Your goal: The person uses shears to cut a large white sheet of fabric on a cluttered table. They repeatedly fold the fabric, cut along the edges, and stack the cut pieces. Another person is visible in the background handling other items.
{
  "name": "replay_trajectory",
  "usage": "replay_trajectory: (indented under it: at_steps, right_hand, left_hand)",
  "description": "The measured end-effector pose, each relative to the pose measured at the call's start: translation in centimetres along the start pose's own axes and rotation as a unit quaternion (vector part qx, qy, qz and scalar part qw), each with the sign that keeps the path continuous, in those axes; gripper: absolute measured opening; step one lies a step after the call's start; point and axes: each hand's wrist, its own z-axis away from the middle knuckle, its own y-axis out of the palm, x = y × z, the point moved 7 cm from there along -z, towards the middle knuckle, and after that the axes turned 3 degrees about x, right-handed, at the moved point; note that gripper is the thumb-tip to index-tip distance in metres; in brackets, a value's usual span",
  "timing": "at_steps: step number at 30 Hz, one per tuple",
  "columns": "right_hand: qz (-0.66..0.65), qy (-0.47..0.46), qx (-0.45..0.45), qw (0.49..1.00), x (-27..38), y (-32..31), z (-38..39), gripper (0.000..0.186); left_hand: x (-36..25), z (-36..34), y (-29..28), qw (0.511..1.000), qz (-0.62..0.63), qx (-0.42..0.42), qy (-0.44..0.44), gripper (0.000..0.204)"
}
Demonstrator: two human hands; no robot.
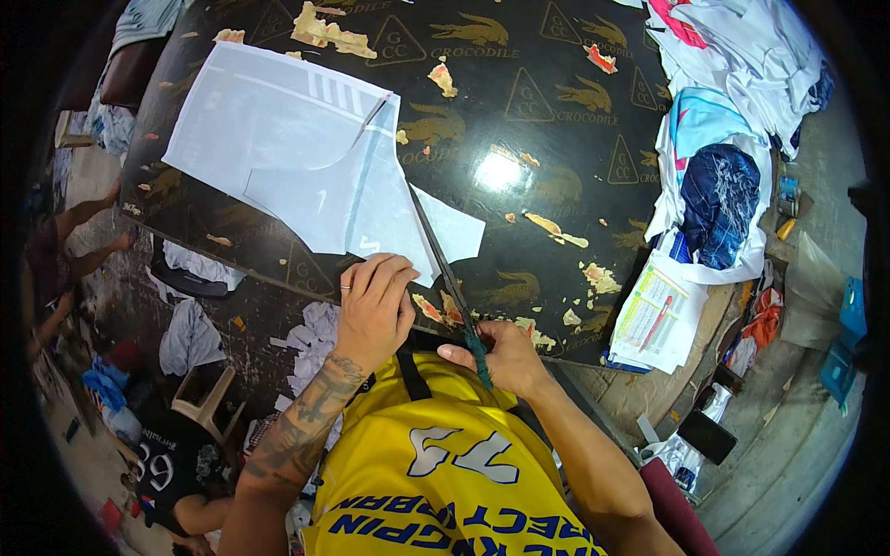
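A white fabric piece [278,120] with pale stripes lies on the dark table, a narrower curved white piece [380,190] over its right part. My left hand [375,301] rests at the near edge of the curved piece, fingers bent together and closed on the fabric. In my right hand [508,357], at the table's front edge, is a pair of long dark scissors [434,241] with green-wrapped handles. Their blades point away from me, across the right part of the white fabric. How far the blades are apart is hard to see.
The dark tabletop [556,185] has peeling patches. White garments [742,56], a dark blue bundle [721,199] and papers with a red pen [658,310] line its right side. A plastic chair [204,403] and a person in a black shirt [176,463] are at lower left.
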Motion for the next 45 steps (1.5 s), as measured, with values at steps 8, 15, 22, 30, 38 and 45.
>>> replay_trajectory:
  at_steps: [8,15,22,30,38,45]
  right_hand:
    - [-0.033,-0.023,0.013,0.999,-0.7,-0.9,-0.3,0.06]
    - [-0.039,-0.01,0.076,0.996,-1.9,-4.6,-0.3,0.06]
    - [0.082,-0.007,0.039,0.996,-2.0,-5.3,0.0,0.059]
    - [-0.043,-0.035,0.023,0.998,-1.6,0.7,-1.7,0.046]
    - [-0.102,-0.051,0.026,0.993,-1.0,-4.9,1.6,0.052]
    - [0.087,-0.044,0.058,0.994,-8.6,-15.6,5.4,0.049]
  left_hand:
    - [0.1,-0.4,-0.3,0.999,0.016,-0.033,-0.023,0.029]
    - [-1.5,-1.3,-0.3,0.996,-0.019,-0.057,-0.061,0.032]
    - [-2.6,-1.4,-0.4,0.987,-0.058,-0.123,-0.087,0.046]
    - [-0.2,-0.4,0.0,0.994,-0.014,-0.083,-0.073,0.044]
    - [-3.4,-2.3,-0.5,0.991,-0.072,-0.087,-0.064,0.058]
    - [-6.2,-2.2,3.3,0.985,-0.174,0.017,-0.01,0.063]
